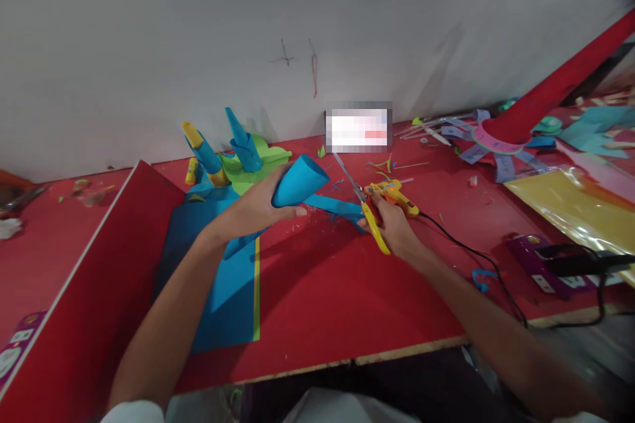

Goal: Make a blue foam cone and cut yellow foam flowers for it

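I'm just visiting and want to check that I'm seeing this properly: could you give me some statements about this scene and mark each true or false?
1. The left hand holds a piece of rolled blue paper. True.
2. The surface here is green. False: the tabletop is red.
3. The right hand holds yellow-handled scissors. True.
4. Both hands hold scissors. False: only the right hand does.
5. A yellow glue gun with a black cord lies near the right hand. True.
6. The black cord runs off to the picture's left. False: it runs toward the right.
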`<state>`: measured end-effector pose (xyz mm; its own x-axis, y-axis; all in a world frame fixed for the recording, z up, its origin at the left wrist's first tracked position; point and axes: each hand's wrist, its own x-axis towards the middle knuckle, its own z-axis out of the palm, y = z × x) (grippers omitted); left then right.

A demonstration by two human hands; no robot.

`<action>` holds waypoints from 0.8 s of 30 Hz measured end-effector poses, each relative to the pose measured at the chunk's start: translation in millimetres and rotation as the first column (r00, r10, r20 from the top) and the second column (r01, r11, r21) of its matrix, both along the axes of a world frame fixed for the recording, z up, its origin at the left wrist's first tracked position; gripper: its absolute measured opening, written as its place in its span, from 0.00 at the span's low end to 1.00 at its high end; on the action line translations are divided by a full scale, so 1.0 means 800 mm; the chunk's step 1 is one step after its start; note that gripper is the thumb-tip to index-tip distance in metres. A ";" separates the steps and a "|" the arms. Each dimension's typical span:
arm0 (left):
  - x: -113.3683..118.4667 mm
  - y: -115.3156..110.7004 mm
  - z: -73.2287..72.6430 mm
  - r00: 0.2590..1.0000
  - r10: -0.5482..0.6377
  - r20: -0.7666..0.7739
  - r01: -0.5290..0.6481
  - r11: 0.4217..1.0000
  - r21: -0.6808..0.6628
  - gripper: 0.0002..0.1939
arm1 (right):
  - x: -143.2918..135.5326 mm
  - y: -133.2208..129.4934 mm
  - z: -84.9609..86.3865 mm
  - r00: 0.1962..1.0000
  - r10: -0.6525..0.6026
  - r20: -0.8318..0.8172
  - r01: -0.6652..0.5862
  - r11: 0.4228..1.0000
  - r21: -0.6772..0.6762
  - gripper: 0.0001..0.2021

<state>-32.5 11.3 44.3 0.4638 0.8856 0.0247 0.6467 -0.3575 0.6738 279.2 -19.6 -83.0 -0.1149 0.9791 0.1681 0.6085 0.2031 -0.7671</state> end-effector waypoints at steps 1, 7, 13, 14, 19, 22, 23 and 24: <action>0.002 0.000 -0.002 1.000 0.016 -0.014 -0.016 1.000 0.018 0.56 | 0.001 0.001 0.001 1.000 -0.006 -0.005 0.006 1.000 -0.001 0.15; 0.003 0.002 -0.006 0.994 0.060 -0.089 -0.051 0.994 0.093 0.47 | 0.006 0.005 0.001 1.000 0.022 0.004 -0.022 1.000 0.000 0.14; -0.009 0.008 -0.004 0.998 0.005 -0.063 -0.005 1.000 0.009 0.49 | 0.006 0.003 -0.010 0.985 0.056 0.164 -0.061 0.998 0.029 0.17; -0.012 0.008 -0.003 0.998 -0.029 -0.050 0.027 0.999 -0.029 0.50 | 0.006 0.003 -0.010 0.981 0.060 0.182 -0.067 0.997 0.029 0.18; -0.025 0.013 0.001 0.985 -0.168 0.027 0.171 0.969 -0.178 0.54 | 0.009 0.002 -0.006 0.966 0.113 0.232 -0.111 0.994 -0.020 0.23; -0.027 0.014 -0.001 0.976 -0.205 0.075 0.217 0.953 -0.213 0.55 | 0.010 0.001 -0.004 0.958 0.125 0.258 -0.126 0.992 -0.010 0.24; -0.027 0.015 -0.003 0.974 -0.209 0.086 0.223 0.951 -0.214 0.54 | 0.010 0.001 -0.004 0.955 0.124 0.269 -0.128 0.992 -0.005 0.24; -0.026 0.015 -0.004 0.973 -0.211 0.091 0.227 0.950 -0.214 0.53 | 0.009 0.001 -0.004 0.951 0.124 0.283 -0.128 0.992 -0.002 0.23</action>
